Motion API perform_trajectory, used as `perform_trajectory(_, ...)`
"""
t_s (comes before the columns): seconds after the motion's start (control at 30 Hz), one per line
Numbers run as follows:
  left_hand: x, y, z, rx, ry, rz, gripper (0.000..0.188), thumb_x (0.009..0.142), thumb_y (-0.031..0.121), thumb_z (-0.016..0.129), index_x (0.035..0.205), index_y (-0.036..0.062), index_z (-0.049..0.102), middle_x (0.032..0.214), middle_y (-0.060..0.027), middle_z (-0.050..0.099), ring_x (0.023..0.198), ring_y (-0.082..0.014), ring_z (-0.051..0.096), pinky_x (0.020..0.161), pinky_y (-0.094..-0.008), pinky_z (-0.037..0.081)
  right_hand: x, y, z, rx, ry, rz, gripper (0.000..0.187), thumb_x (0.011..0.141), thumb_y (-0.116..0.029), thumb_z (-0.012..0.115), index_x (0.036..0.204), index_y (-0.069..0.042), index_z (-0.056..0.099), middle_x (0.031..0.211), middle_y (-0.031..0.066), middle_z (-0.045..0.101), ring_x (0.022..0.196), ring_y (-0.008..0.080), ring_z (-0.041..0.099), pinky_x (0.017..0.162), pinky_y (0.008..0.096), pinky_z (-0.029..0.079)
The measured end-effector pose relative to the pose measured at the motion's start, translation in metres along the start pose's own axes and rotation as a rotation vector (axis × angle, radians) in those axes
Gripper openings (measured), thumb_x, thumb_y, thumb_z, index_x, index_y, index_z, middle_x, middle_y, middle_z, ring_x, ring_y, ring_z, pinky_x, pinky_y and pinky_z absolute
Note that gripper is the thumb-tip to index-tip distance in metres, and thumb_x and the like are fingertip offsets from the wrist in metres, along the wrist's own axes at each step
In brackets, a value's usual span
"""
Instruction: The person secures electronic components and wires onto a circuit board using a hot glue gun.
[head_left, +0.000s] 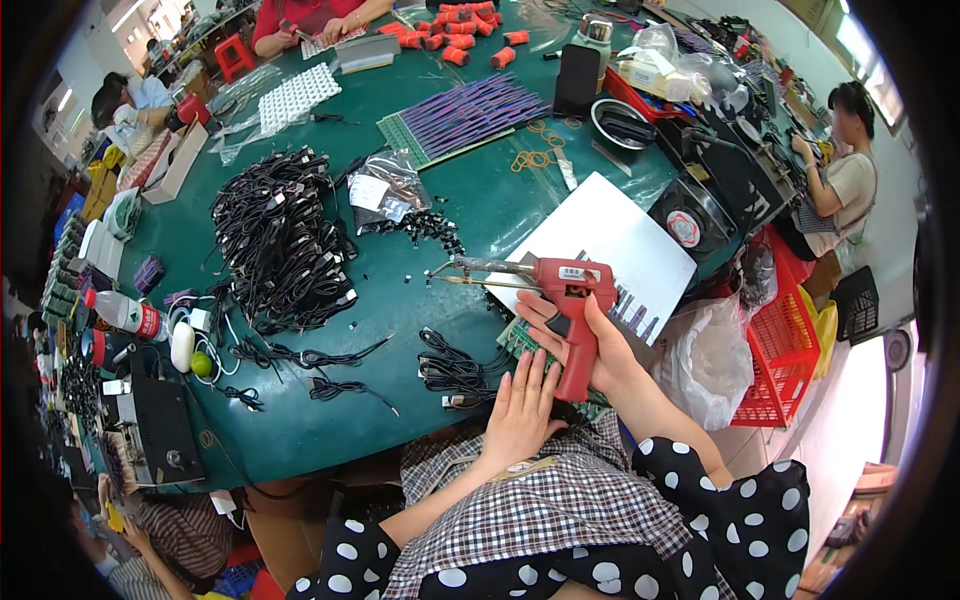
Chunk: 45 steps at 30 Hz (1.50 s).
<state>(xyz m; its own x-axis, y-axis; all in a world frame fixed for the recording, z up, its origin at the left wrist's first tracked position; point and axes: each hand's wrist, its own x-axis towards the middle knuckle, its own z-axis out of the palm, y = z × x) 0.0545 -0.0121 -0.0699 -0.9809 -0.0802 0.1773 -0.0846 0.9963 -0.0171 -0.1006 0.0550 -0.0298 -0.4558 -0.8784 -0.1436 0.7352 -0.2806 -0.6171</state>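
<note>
My right hand (612, 352) is wrapped round the handle of a red soldering gun (578, 325), thumb on one side and fingers on the other. The gun's metal barrel and thin tip point left over the table. Close beside the handle, my left hand (522, 402) lies with its fingers stretched out, near the table's front edge. Partly hidden by both hands are green circuit boards (515, 338). A small bundle of black cables (450, 365) with connectors rests just left of my left hand. Behind the gun lies a white board (590, 232) with several small strips on its lower part.
A large heap of black cables (280, 235) covers the table's left middle. Small black connectors (430, 230) lie by a plastic bag (385, 188). Purple strips (465, 115) sit farther back. A fan (688, 225) and red crate (785, 350) stand right. Other people work around the table.
</note>
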Motion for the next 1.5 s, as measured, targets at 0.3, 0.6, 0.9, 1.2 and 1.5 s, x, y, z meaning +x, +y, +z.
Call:
perform_trajectory(0.3, 0.016, -0.004, -0.010, -0.219, 0.029, 0.067, 0.080, 0.070, 0.046, 0.067, 0.134, 0.0040, 0.043, 0.141, -0.0213, 0.036, 0.134, -0.0348, 0.030, 0.105, -0.0498, 0.024, -0.005, -0.009, -0.007, 0.090, 0.018, -0.042, 0.060, 0.095, -0.043, 0.041, 0.141, -0.007, 0.028, 0.140, 0.0145, 0.040, 0.132, 0.0287, 0.035, 0.106, 0.0398, 0.033)
perform_trajectory(0.6, 0.050, -0.082, 0.002, -0.750, 0.238, -0.278, 0.059, 0.065, 0.012, 0.077, 0.117, 0.0033, 0.049, 0.084, -0.0112, 0.062, 0.080, -0.0292, 0.059, 0.069, -0.0413, 0.045, -0.028, -0.026, 0.009, 0.332, -0.124, -0.264, 0.051, 0.096, -0.032, 0.046, 0.140, -0.009, 0.031, 0.134, 0.0136, 0.046, 0.121, 0.0268, 0.048, 0.101, 0.0377, 0.042)
perform_trajectory(0.9, 0.089, -0.114, -0.003, -1.750, -0.524, -0.553, 0.017, 0.079, 0.012, 0.070, 0.090, 0.0023, 0.060, 0.075, -0.0056, 0.060, 0.060, -0.0176, 0.056, 0.051, -0.0295, 0.046, -0.111, -0.052, -0.020, 0.234, 0.019, -0.454, 0.055, 0.096, -0.034, 0.045, 0.141, -0.007, 0.027, 0.137, 0.0134, 0.042, 0.124, 0.0261, 0.045, 0.101, 0.0380, 0.041)
perform_trajectory(1.2, 0.095, -0.119, 0.002, -1.797, -0.612, -0.772, 0.019, 0.086, 0.022, 0.065, 0.097, 0.0077, 0.062, 0.087, -0.0012, 0.063, 0.077, -0.0132, 0.058, 0.055, -0.0279, 0.044, -0.135, -0.044, -0.028, -0.018, 0.227, -0.576, 0.054, 0.093, -0.021, 0.053, 0.140, -0.006, 0.030, 0.133, 0.0113, 0.047, 0.104, 0.0184, 0.057, 0.084, 0.0288, 0.049)
perform_trajectory(1.5, 0.087, -0.091, -0.019, -1.678, -0.439, -0.654, 0.015, 0.078, 0.018, 0.069, 0.084, 0.0056, 0.062, 0.073, -0.0028, 0.062, 0.058, -0.0134, 0.058, 0.043, -0.0267, 0.043, -0.107, -0.047, -0.027, -1.712, 0.380, -0.808, 0.069, 0.070, -0.009, 0.071, 0.133, -0.011, 0.044, 0.107, 0.0145, 0.059, 0.096, 0.0302, 0.060, 0.083, 0.0365, 0.049)
